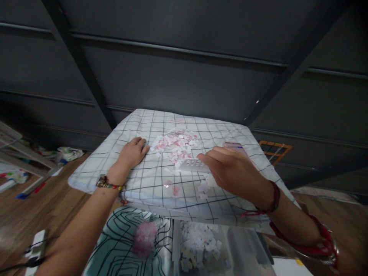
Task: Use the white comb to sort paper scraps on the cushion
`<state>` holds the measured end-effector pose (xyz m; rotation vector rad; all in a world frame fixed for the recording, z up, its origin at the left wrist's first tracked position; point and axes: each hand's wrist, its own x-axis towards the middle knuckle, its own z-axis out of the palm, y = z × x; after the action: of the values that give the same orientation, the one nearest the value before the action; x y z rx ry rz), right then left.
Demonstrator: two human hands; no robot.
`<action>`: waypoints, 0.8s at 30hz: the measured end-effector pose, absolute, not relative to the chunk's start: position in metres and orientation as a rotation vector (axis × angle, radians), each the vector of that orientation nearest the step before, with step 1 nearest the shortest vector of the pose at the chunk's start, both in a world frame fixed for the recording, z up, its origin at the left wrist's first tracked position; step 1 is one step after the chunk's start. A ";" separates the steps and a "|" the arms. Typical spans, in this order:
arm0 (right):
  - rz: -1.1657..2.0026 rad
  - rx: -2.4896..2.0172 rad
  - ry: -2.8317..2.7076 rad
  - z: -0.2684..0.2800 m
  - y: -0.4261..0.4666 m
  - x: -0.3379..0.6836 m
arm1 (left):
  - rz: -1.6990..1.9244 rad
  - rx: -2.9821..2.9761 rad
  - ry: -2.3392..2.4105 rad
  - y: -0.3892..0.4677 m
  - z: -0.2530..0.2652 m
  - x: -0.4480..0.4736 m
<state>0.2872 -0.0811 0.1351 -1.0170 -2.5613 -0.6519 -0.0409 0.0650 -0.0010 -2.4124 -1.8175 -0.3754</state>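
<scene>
a white slotted piece [193, 168] was pinched in the right hand [227, 167], paper scraps [176, 143] heaped at the piece's eleven o'clock; the left hand [132, 151] was laid flat on checked cloth [152, 178] at their nine o'clock.

A dark panelled wall [172, 82] blocks passage beyond the bench [89, 174] across the upper frame. At center, a low heap of paper scraps [175, 143] and a white slotted tool [191, 165] in the right hand [227, 168] obstruct a sideways path from the left hand [133, 153]. A phone [237, 146] crowds the right side; bare gridded cloth [212, 132] leaves a lane behind the heap, beneath the wall.
</scene>
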 end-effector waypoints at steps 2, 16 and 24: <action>-0.647 -1.037 -2.574 0.136 -0.081 0.288 | -0.355 -2.418 -1.830 0.065 0.000 -0.041; -0.634 -1.041 -2.618 0.139 -0.085 0.289 | -0.371 -2.431 -1.833 0.062 0.004 -0.039; -0.536 -1.066 -2.668 0.137 -0.085 0.287 | -0.411 -2.425 -1.826 0.064 0.000 -0.041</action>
<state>0.2874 -0.0852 0.1369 -1.0665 -2.6682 -0.5361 -0.0409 0.0640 0.0003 -2.4249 -1.8260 -0.4111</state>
